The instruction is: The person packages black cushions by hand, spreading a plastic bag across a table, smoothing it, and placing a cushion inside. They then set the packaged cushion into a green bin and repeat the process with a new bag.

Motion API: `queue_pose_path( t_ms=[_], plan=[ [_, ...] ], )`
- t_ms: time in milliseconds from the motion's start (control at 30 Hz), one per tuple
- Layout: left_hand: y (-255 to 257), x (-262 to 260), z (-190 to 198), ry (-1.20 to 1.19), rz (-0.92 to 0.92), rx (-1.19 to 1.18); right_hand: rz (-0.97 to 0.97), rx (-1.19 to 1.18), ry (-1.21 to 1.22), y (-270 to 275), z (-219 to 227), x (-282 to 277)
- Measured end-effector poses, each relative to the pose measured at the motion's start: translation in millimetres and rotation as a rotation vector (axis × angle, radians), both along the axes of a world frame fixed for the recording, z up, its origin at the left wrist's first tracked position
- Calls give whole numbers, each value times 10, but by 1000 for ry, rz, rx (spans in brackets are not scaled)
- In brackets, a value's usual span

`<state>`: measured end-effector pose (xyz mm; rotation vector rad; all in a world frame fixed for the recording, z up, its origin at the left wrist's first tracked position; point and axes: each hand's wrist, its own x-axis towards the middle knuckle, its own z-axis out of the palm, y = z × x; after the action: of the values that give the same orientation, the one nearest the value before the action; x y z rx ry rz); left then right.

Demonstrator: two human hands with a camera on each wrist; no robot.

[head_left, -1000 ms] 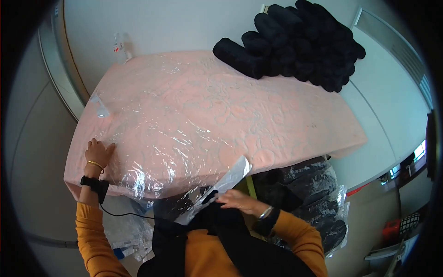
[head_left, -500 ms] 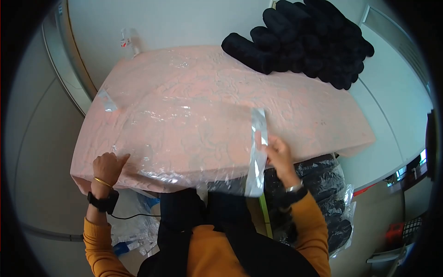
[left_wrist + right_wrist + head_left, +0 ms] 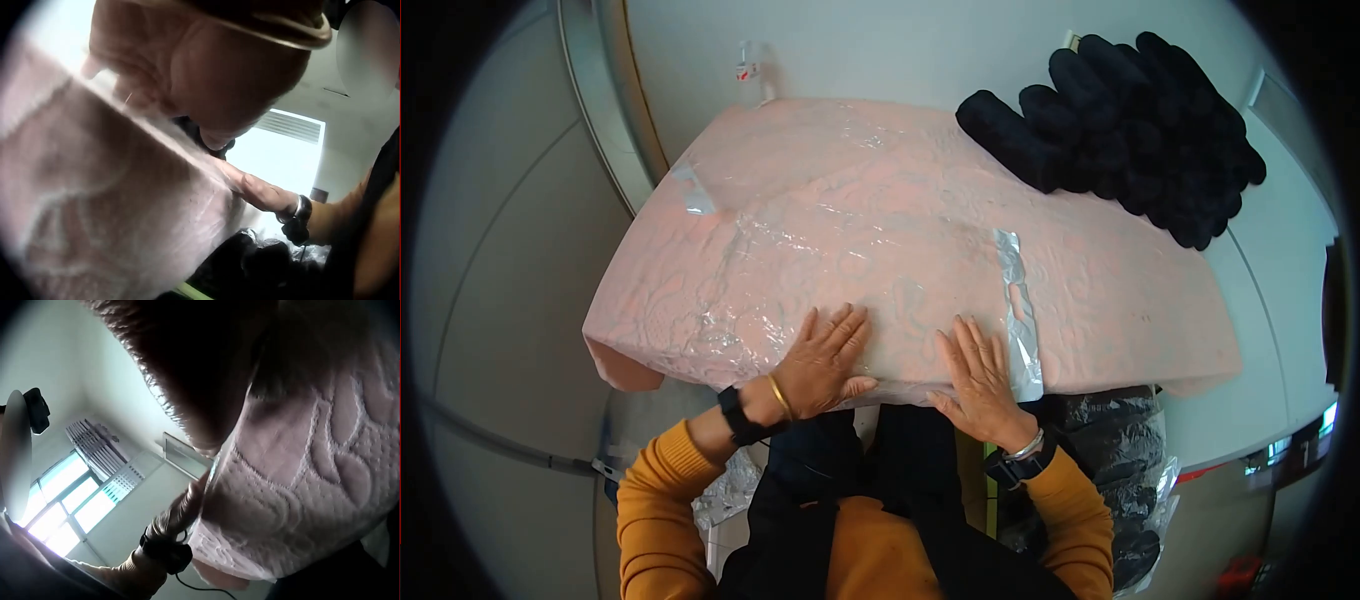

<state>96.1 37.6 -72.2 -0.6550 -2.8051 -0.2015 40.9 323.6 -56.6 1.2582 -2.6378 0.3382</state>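
A clear plastic bag [image 3: 900, 290] with a silver strip [image 3: 1021, 320] along its right end lies flat on the pink patterned cloth [image 3: 1120, 320] over the table. My left hand [image 3: 825, 365] rests on the plastic near the front edge, fingers spread. My right hand [image 3: 982, 385] lies flat just left of the silver strip, its fingers straight. In the left wrist view, the left palm [image 3: 212, 69] is over the cloth, and the right hand [image 3: 265, 192] touches the edge beyond it. The right wrist view shows the left hand [image 3: 178, 512] at the cloth's edge.
Black rolled cushions [image 3: 1120, 130] are piled at the back right. A small clear bottle [image 3: 747, 75] stands at the back left, and a silver-ended plastic piece [image 3: 693, 190] lies at the left. Plastic-wrapped black items [image 3: 1115, 450] sit below the front right edge.
The silver-striped end has come down flat on the cloth. My right hand has let go of it and flattened; my left hand has moved right. The head view has shifted left.
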Motion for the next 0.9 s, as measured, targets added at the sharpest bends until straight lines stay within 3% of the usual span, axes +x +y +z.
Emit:
queue_pose_path(
  t_ms=[100, 200, 267, 533, 733, 900],
  plan=[
    [-259, -44, -38, -129, 48, -45, -48, 97, -3, 164, -56, -100],
    [-920, 36, -174, -53, 167, -82, -94, 109, -28, 350, -94, -163],
    [-1110, 111, -70, -86, 397, -67, -96, 64, -28, 375, -77, -184],
    [-978, 349, -38, -101, 517, -46, -104, 37, -16, 483, -73, -286],
    [-1007, 354, -113, -39, 495, -28, -254, 13, -19, 545, -126, -352],
    [-996, 352, -132, -49, 496, -35, -258, 14, -2, 566, -241, -297]
  ],
)
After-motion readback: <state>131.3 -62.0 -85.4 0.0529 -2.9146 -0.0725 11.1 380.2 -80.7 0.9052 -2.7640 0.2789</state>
